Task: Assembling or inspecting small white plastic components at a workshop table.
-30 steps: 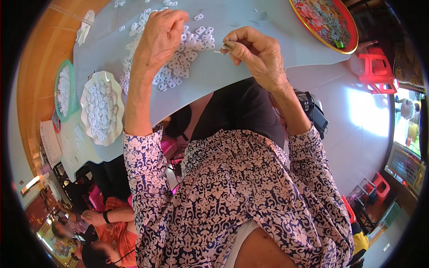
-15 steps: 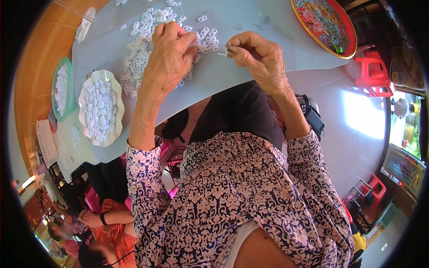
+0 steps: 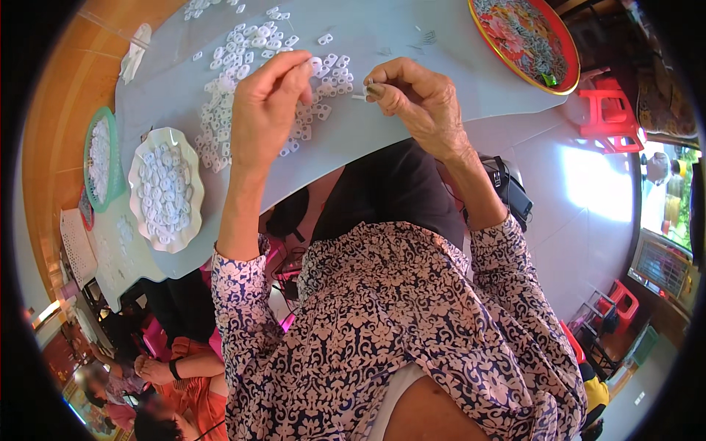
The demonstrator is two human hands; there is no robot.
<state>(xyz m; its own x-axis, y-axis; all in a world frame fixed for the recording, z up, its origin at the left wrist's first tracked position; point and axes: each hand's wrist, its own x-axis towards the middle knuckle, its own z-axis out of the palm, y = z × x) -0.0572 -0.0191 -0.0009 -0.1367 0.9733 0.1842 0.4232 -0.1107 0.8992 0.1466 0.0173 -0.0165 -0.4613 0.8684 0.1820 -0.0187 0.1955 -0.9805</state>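
My left hand (image 3: 268,103) is closed in a pinch over the grey table (image 3: 434,95). At its fingertips is a small white plastic piece (image 3: 315,65) with a rounded top. A heap of similar white pieces (image 3: 217,110) with holes lies around and under this hand. To its right, my right hand (image 3: 419,99) pinches something tiny and greyish between thumb and forefinger, too small to name. A narrow white strip (image 3: 358,97) shows beside those fingertips; whether it is held or lies on the table, I cannot tell.
A scalloped cream dish (image 3: 197,195) full of white pieces stands at the left, near a green basket (image 3: 115,158) of more. At the far right is a red gold-rimmed tray (image 3: 570,88) with small metallic parts. Red stools (image 3: 610,110) stand beyond. Another person (image 3: 198,375) sits at the lower left.
My left hand has turned and drawn back a little toward me, and a white piece now shows at its fingertips. The right hand keeps its pinch. The whole view has shifted slightly.
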